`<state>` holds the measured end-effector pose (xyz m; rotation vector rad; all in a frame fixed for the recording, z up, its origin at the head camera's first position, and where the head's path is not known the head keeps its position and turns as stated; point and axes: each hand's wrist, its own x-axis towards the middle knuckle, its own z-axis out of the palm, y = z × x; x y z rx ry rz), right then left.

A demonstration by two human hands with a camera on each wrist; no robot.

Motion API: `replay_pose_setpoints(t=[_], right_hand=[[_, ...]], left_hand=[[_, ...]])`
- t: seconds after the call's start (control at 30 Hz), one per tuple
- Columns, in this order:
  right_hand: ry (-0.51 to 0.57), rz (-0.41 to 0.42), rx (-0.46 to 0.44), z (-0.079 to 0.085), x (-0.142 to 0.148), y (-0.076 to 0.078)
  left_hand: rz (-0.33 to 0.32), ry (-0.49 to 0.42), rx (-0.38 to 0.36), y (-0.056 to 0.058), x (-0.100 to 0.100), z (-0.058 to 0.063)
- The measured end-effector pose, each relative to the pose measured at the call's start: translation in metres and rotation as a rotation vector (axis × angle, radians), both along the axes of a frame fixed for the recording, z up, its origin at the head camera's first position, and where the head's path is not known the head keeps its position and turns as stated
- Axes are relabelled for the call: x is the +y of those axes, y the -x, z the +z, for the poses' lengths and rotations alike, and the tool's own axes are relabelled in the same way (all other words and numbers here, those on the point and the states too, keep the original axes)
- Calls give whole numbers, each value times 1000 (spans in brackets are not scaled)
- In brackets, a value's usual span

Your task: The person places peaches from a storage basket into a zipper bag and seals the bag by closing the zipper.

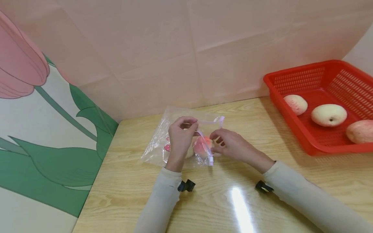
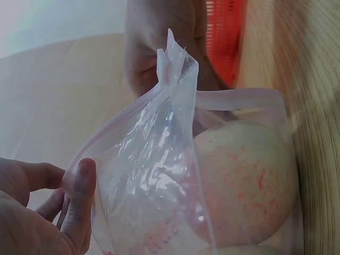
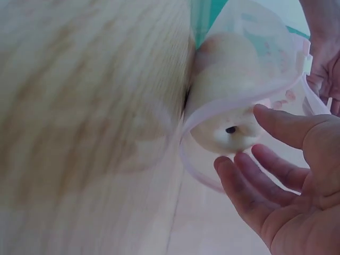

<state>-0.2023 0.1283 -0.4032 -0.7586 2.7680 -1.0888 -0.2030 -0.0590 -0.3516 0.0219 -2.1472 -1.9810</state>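
Observation:
A clear zip bag [image 1: 155, 149] with a lilac zip edge and red print lies on the table, its mouth facing right. My left hand [image 1: 181, 139] pinches the upper edge of that mouth between thumb and fingers. Just inside the mouth sits a pink-and-cream peach [image 1: 201, 146], its dark stem hole [image 3: 230, 129] facing the right hand in the right wrist view. Behind it is a second pale fruit [image 3: 218, 50], partly covered by the left hand in the head view. My right hand [image 1: 233, 145] is at the mouth, fingertips close to the peach, fingers spread and loosely bent.
A red plastic basket [image 1: 291, 129] stands on the right with a small pink-speckled peach [image 1: 296, 104], a cream one [image 1: 329, 115] and a pinkish one [image 1: 360, 132]. The wooden table [image 1: 125, 187] meets a pink-covered wall [image 1: 157, 64] at the back and a tulip-patterned panel [image 1: 58, 155] at the left.

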Motion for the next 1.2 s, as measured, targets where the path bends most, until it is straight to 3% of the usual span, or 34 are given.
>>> replay_pose_setpoints(t=[0.2,0.5,0.87,1.2], right_hand=[[-47,30,1,4,7,-3],[-63,147,36,4,11,-4],[17,252,-84,2,5,-9],[-10,216,-75,8,22,-12]], left_hand=[[7,-4,-2,0,-3,1],[6,-27,-1,0,-3,1],[18,-34,-1,-2,-3,4],[20,-37,-7,1,-6,3]])
